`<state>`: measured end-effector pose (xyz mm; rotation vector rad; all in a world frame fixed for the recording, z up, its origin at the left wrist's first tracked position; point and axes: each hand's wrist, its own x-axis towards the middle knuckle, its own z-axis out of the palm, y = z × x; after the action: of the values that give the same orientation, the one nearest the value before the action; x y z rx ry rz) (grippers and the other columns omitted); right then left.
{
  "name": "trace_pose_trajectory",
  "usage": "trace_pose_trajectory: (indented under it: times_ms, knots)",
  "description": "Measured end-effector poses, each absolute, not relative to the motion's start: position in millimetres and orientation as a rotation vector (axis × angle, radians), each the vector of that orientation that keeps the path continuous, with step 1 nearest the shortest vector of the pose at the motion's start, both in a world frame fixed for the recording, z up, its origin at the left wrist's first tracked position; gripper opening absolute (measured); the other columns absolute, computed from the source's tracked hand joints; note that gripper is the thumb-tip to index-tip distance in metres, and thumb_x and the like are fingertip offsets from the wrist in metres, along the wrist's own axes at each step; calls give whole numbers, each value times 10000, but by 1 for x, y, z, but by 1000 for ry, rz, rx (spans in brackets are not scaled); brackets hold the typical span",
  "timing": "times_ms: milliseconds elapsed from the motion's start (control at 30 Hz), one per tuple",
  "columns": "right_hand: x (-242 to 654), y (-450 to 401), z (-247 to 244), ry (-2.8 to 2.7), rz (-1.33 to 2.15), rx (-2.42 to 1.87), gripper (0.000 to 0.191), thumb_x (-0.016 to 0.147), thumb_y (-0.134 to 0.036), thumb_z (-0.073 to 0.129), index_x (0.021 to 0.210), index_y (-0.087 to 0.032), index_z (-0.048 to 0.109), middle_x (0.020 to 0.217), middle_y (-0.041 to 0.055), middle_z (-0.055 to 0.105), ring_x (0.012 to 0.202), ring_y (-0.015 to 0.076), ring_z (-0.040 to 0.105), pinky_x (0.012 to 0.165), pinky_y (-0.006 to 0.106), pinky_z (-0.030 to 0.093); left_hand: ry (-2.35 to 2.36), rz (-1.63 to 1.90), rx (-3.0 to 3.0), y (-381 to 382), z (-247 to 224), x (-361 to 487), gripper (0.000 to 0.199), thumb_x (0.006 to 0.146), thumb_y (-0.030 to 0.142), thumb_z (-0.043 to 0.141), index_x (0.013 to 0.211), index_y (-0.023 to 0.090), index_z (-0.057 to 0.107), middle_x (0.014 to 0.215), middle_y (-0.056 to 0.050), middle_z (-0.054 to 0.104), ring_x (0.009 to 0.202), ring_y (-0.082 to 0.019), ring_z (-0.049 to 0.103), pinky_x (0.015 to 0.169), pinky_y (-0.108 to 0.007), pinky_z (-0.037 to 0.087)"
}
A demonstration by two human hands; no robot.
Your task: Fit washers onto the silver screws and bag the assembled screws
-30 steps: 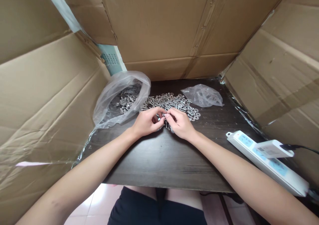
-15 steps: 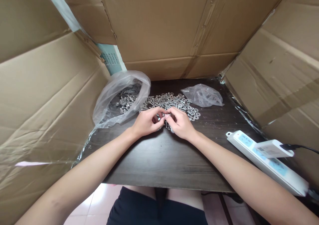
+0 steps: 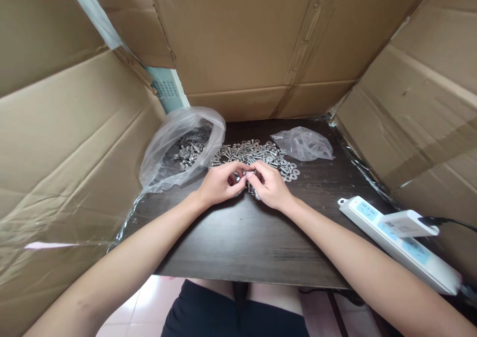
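Note:
My left hand [image 3: 222,182] and my right hand [image 3: 271,184] meet fingertip to fingertip over the near edge of a pile of metal screws, nuts and washers [image 3: 257,152]. Both are closed in a pinch around something small, which the fingers hide. A few metal pieces show just below the fingertips. Left of the pile, a clear plastic bag [image 3: 152,165] lies with its mouth open, and more metal fasteners [image 3: 191,153] are inside it.
A crumpled clear bag [image 3: 303,144] lies at the back right of the dark table [image 3: 238,242]. At the right edge is a white power strip [image 3: 402,242] with a plugged-in adapter [image 3: 404,223] and black cable. Cardboard walls [image 3: 246,34] stand on three sides.

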<state>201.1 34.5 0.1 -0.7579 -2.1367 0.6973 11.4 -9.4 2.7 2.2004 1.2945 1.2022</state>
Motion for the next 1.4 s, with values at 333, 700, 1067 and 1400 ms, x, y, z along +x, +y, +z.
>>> trace_pose_trajectory:
  times_ms: [333,700,1067,1400]
  knots:
    - [200,35,-1,-2126,701,-739,144,994,-253,499,885,-210,582,812,29,599,722,182,542,685,321,410,1310,1198,2209,-9,2,11,217,870,201,650,1086,182,663,815,13,707,566,-76,616,590,-190,511]
    - [200,36,-1,-2132,714,-733,197,1012,-265,483,851,-202,578,781,19,567,722,175,532,688,313,393,1306,1213,2210,-10,2,11,212,868,189,645,1079,179,667,811,20,701,566,-67,607,591,-177,506]
    - [201,35,-1,-2131,700,-744,103,968,-241,534,915,-197,610,794,17,574,692,170,521,655,309,387,1296,1208,2222,-9,1,10,218,877,201,642,1092,177,667,808,17,697,569,-69,612,593,-179,506]
    - [200,35,-1,-2137,697,-730,190,997,-246,493,832,-203,577,754,11,552,694,169,520,669,308,385,1313,1200,2218,-9,1,11,217,872,198,649,1088,180,665,807,19,696,575,-74,618,605,-186,513]
